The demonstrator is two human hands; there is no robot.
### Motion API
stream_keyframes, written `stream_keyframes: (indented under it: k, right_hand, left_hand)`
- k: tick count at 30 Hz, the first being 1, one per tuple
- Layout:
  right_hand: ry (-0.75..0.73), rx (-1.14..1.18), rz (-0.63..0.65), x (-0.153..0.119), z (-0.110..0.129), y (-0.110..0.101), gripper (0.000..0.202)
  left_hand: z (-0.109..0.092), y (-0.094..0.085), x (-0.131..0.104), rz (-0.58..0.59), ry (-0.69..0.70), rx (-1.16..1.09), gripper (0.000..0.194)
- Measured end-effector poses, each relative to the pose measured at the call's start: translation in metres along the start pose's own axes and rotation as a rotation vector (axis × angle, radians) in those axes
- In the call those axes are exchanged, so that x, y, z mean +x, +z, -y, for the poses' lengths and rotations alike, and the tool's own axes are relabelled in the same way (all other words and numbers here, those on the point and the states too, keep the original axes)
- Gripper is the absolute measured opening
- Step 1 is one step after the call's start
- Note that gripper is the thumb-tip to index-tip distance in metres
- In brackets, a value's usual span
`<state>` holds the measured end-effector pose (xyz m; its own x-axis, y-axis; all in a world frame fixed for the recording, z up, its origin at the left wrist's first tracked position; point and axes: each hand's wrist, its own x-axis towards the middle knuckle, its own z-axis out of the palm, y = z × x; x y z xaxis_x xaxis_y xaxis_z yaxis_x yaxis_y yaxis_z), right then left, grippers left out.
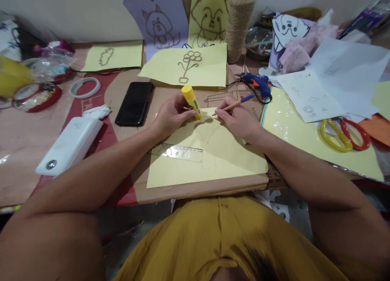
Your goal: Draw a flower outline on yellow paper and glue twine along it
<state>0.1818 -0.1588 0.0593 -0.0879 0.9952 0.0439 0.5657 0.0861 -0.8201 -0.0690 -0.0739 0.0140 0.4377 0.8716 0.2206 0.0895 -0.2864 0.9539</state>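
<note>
My left hand (173, 115) is closed around a yellow glue stick (191, 102), held tilted with its lower end at the sheet of yellow paper (237, 161). In my right hand (240, 120) is a pencil (236, 104) with a blue end, gripped between thumb and fingers. Its tip is close to the paper, just right of the glue stick; whether it touches, I cannot tell. Faint pencil lines show on the sheet below my hands. A clear plastic ruler (179, 152) lies on the sheet's left part.
A black phone (134, 103), white power bank (71, 144) and tape roll (85, 87) lie left. Behind are a flower drawing (210, 65) and twine spool (239, 27). To the right are a blue glue gun (254, 81), scissors (335, 136) and loose papers (344, 73).
</note>
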Motion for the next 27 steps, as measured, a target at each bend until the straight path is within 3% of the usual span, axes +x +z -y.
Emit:
stream_keyframes:
  k: [19,27]
  right_hand:
    - [0.000,0.005,0.002,-0.0003,-0.0013,0.0000,0.019]
    - [0.010,0.026,-0.002,-0.0006,0.0010,0.0010,0.019]
  left_hand:
    - [0.0032,-0.0023,0.0011,0.012,-0.003,-0.039,0.036]
    - [0.0009,-0.0047,0.0025,-0.010,0.048,0.080,0.035]
